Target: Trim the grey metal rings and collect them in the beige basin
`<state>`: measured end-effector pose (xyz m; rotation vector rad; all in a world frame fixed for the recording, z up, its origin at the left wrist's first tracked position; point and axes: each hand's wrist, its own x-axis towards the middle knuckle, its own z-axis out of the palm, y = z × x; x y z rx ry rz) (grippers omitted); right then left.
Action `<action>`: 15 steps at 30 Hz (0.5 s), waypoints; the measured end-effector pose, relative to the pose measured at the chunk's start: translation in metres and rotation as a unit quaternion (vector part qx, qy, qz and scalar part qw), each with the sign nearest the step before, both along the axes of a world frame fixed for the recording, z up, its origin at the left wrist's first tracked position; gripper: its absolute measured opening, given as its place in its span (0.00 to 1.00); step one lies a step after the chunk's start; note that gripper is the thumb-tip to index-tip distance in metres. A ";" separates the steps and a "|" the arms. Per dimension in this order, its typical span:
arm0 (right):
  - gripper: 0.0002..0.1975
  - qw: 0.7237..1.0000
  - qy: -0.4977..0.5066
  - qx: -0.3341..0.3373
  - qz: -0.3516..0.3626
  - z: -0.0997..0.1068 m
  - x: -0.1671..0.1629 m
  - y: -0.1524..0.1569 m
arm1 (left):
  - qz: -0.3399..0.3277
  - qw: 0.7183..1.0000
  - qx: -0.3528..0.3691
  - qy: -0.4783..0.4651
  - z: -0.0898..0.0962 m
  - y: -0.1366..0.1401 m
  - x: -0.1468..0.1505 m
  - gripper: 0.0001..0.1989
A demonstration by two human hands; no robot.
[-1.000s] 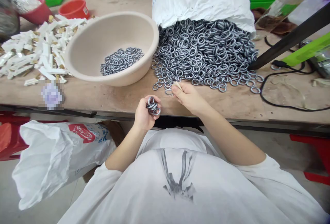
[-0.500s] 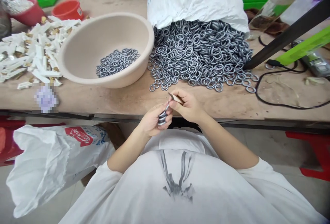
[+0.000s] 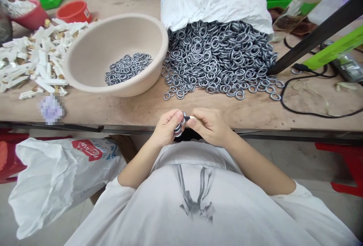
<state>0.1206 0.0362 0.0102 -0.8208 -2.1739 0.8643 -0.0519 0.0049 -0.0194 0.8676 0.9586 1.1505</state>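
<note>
My left hand [image 3: 168, 128] is closed around several grey rings [image 3: 178, 129], stacked along its fingers near the table's front edge. In my right hand [image 3: 210, 126] is a small tool [image 3: 187, 118] with a dark tip and a pale handle mostly covered by the fingers; its exact kind is unclear. The dark tip meets the uppermost ring by my left thumb. Beyond my hands lies a big heap of the same grey rings [image 3: 218, 57], spilling from a white sack [image 3: 215, 2]. A beige basin [image 3: 93, 42] to the left holds more rings.
White strip-like pieces [image 3: 42, 61] are piled left of the basin, near a red bowl [image 3: 74, 11]. On the right, a dark bar [image 3: 312, 36], a bright green bar [image 3: 334, 49] and a looped black cable [image 3: 286, 104] occupy the table. Another white sack [image 3: 56, 178] stands below the edge.
My right hand has turned and shifted slightly right and down, bringing the tool nearly level. The tool's tip now sits at the top ring, and my left hand has moved slightly left.
</note>
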 end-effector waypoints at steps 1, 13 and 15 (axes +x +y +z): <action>0.24 1.000 -0.002 -0.001 0.003 0.001 0.000 0.000 | -0.001 1.000 -0.001 0.003 0.000 0.000 -0.001 0.26; 0.30 0.991 -0.022 -0.088 -0.097 -0.031 -0.013 0.054 | 0.084 0.981 0.140 0.100 0.045 -0.013 -0.020 0.22; 0.24 0.985 -0.103 -0.047 -0.128 -0.026 -0.028 0.064 | 0.248 0.931 0.214 0.161 0.077 0.006 -0.043 0.19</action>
